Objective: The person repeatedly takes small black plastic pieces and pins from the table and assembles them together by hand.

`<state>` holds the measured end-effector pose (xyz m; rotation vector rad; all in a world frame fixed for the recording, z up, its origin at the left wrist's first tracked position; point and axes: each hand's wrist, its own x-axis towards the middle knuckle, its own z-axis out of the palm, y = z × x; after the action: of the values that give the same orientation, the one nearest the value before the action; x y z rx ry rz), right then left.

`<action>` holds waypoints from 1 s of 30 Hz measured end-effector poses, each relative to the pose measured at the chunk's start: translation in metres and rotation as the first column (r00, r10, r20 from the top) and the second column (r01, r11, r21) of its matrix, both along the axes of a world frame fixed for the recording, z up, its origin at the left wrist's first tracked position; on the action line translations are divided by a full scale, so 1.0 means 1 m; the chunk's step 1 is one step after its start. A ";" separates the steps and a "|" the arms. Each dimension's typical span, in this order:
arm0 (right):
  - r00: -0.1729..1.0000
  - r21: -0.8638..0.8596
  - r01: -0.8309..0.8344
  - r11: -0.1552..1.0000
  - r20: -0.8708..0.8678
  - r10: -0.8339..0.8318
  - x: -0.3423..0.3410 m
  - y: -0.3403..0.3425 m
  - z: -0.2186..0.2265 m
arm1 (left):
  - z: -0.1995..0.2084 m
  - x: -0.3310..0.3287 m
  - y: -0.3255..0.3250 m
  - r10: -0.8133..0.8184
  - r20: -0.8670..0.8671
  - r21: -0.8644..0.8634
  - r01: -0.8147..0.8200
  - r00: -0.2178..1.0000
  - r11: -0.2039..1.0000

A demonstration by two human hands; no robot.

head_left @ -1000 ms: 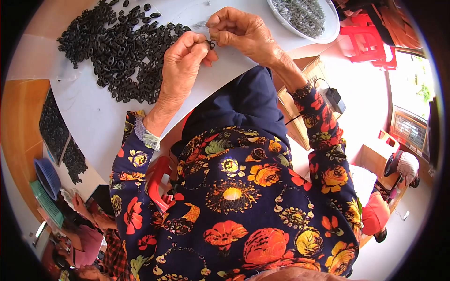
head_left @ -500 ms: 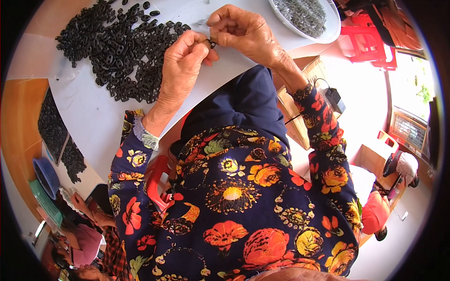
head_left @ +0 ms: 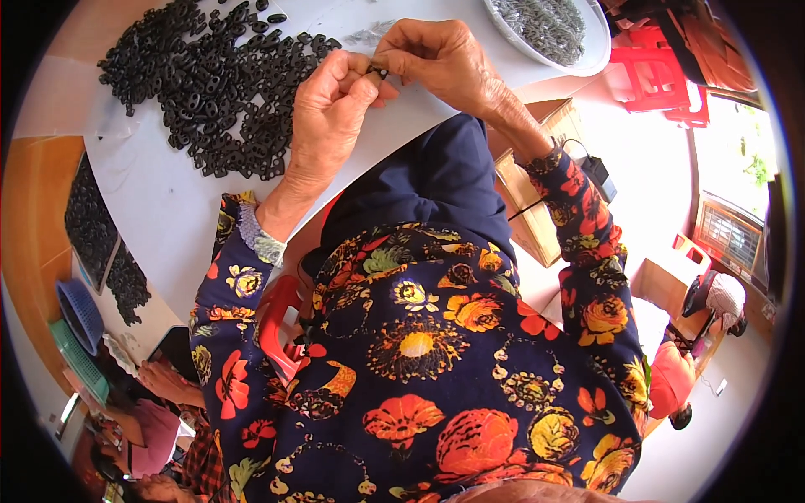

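My left hand (head_left: 329,105) is closed in a pinch on a small black piece (head_left: 383,73), which shows only in part between the fingertips. From the right, my right hand (head_left: 443,65) meets it, thumb and forefinger pressed together at the same piece. Whatever those right fingertips pinch is too small and covered to make out. To the left of my hands spreads a big heap of small black oval pieces with two holes (head_left: 239,101) on the white table (head_left: 163,197). A few thin clear pieces (head_left: 369,33) lie just beyond my fingers.
A round white basin (head_left: 594,63) of small clear pieces stands at the far right. Beside my legs is an open cardboard box (head_left: 528,218), with a black adapter (head_left: 600,178) near it. Blue (head_left: 80,314) and green baskets (head_left: 77,360) stand at the left. Other people sit lower left.
My right hand has come slightly down and nearer, its fingers more bent over the small piece. My left hand has barely shifted.
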<state>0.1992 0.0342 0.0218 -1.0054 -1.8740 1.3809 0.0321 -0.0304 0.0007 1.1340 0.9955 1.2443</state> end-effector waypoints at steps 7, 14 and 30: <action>0.997 0.034 0.077 0.996 0.021 -0.078 -0.005 -0.004 -0.001 | -0.001 0.002 0.002 0.019 0.029 0.014 -0.020 0.999 1.000; 0.996 -0.046 0.029 0.998 -0.080 -0.033 -0.005 0.003 0.002 | -0.003 -0.002 0.003 0.019 0.056 0.017 -0.020 0.998 1.000; 0.985 -0.015 0.055 0.998 -0.163 -0.056 -0.009 -0.007 -0.007 | 0.008 -0.019 0.010 -0.065 -0.105 0.058 0.071 0.992 0.996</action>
<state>0.1904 0.0273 0.0146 -0.9133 -1.7084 1.3977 0.0136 -0.0201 0.0090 1.2805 0.9924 1.1787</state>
